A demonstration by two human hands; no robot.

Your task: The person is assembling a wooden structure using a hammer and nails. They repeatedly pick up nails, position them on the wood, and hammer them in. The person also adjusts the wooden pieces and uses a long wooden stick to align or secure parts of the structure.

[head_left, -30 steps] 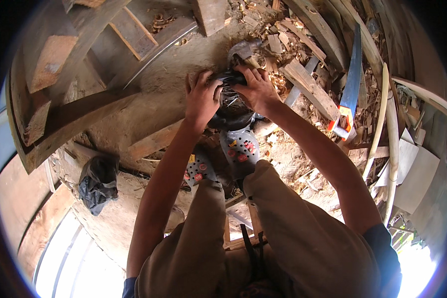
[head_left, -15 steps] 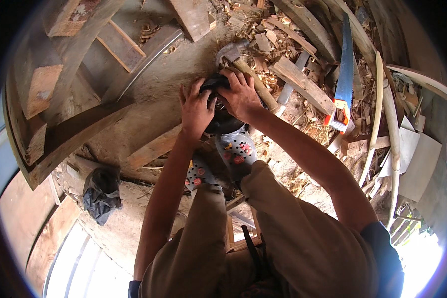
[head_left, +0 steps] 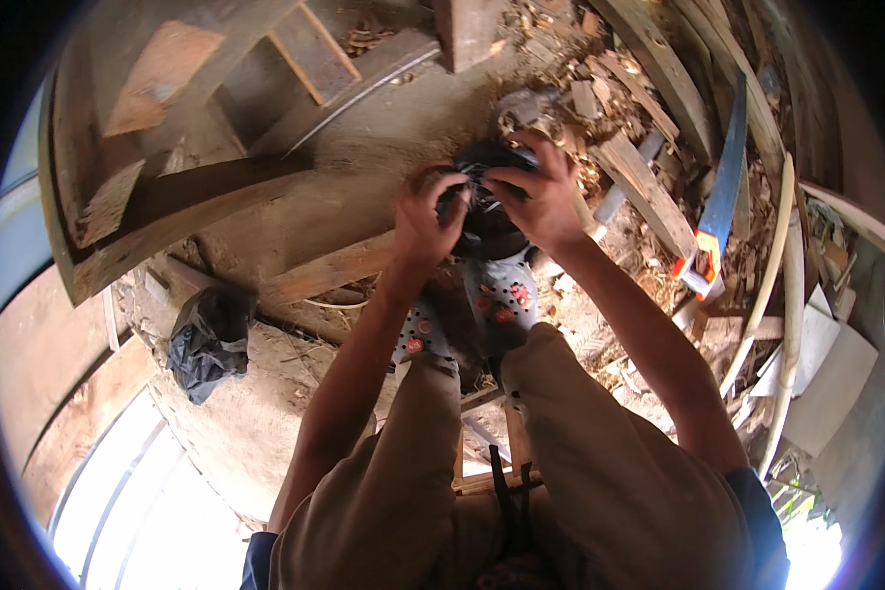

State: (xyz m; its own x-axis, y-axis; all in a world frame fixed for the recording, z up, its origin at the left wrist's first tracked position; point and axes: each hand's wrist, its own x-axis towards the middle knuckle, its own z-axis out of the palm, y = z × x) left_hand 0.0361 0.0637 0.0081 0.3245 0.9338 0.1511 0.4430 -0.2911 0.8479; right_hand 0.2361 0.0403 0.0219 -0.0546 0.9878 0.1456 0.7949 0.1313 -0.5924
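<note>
A black plastic bag [head_left: 489,236] stands on the ground just beyond my feet, with its upper edge raised between my hands. My left hand [head_left: 427,221] pinches the bag's edge from the left, thumb and fingers curled. Opposite it, my right hand [head_left: 547,197] grips the same bunched plastic, fingertips close to the left ones. What lies inside the bag is too dark to make out. Grey clogs with holes and red figures [head_left: 501,298] cover my feet right below the bag. Behind my right hand lies a hammer [head_left: 528,106], its handle partly hidden.
At the right, a handsaw with a blue blade [head_left: 726,172] lies among wood shavings and offcuts [head_left: 644,187]. Long pale sticks [head_left: 779,265] run beyond it. Another black bag [head_left: 209,344] sits at the left. A large wooden frame [head_left: 187,221] fills the upper left.
The view has shifted, so the scene sits further right and the left bag higher. My hands have changed their hold and now pinch the bag's edge with fingertips closer together.
</note>
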